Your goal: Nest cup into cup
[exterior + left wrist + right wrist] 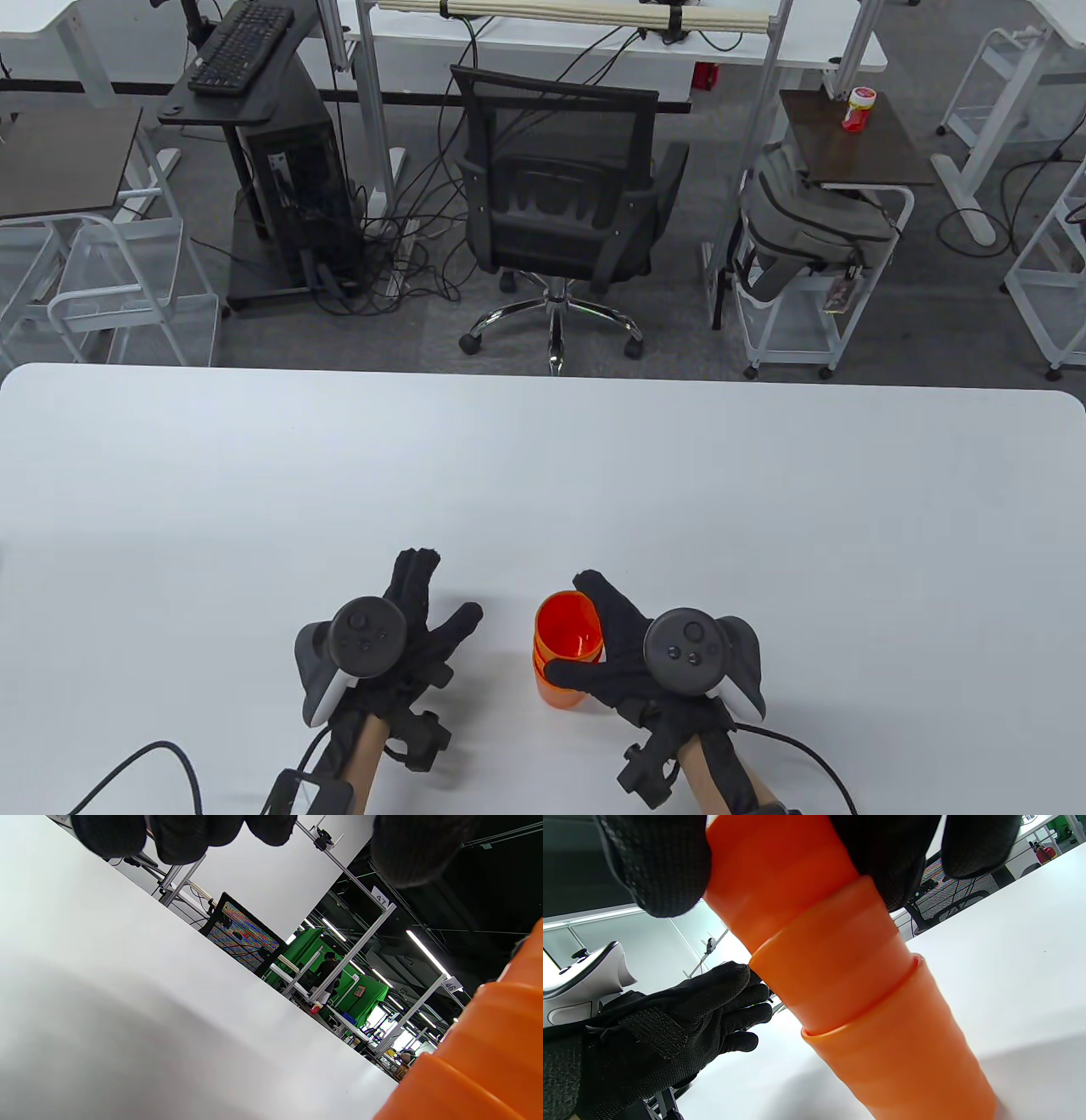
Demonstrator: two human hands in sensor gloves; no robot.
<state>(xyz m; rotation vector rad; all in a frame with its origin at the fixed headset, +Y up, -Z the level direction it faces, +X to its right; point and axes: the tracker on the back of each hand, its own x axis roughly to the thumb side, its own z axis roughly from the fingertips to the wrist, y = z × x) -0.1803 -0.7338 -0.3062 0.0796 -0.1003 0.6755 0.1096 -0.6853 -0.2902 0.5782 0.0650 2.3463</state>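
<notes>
Two orange cups stand nested on the white table (543, 475) near its front edge. The upper cup (570, 628) sits inside the lower cup (558, 686). In the right wrist view the upper cup (797, 921) sticks out of the lower cup's (903, 1060) rim. My right hand (612, 645) grips the upper cup, thumb on the near side, fingers on the far side. My left hand (416, 615) lies open and empty just left of the cups, fingers spread, apart from them. The left wrist view shows the cups' side (479, 1052) at the right edge.
A black office chair (560, 195), a white cart (806, 280) with a grey bag and a computer stand are on the floor beyond the table's far edge. Cables run from both wrists off the front edge.
</notes>
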